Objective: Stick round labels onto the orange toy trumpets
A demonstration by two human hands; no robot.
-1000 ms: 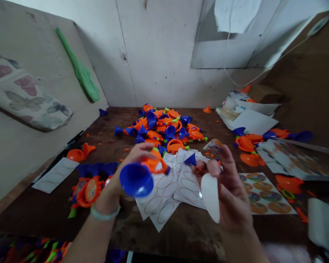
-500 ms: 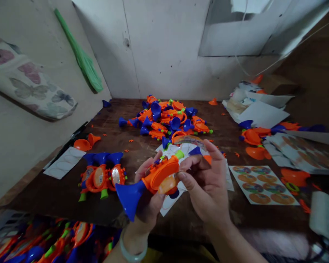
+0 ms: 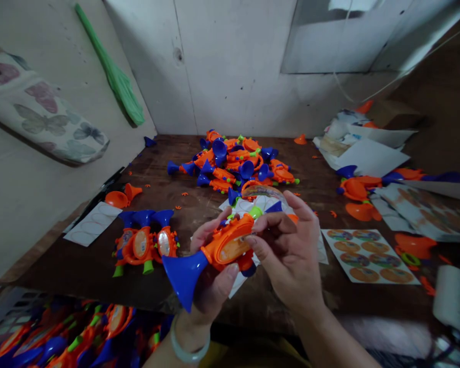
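Note:
My left hand (image 3: 214,278) is wrapped round a toy trumpet (image 3: 230,243) with an orange body, a blue bell toward me and a green mouthpiece. An orange oval sticker (image 3: 233,249) lies over the oval face of its body. The thumb and forefinger of my right hand (image 3: 287,250) pinch the sticker's far end, near the mouthpiece. Behind those fingers shows a second, shiny oval sticker (image 3: 263,191); I cannot tell whether it clings to a finger. Left of my hands, three trumpets (image 3: 141,243) with oval stickers stand side by side.
Several trumpets (image 3: 233,161) are heaped at the back. A sticker sheet (image 3: 370,255) and a sheet stack (image 3: 425,209) lie at the right. A used backing sheet (image 3: 93,223) is at the left. Below the table edge, a basket (image 3: 13,312) holds more trumpets.
The orange sticker, tilted off the trumpet's side before, now lies over its oval face. The trumpet has turned so that this face shows more toward me.

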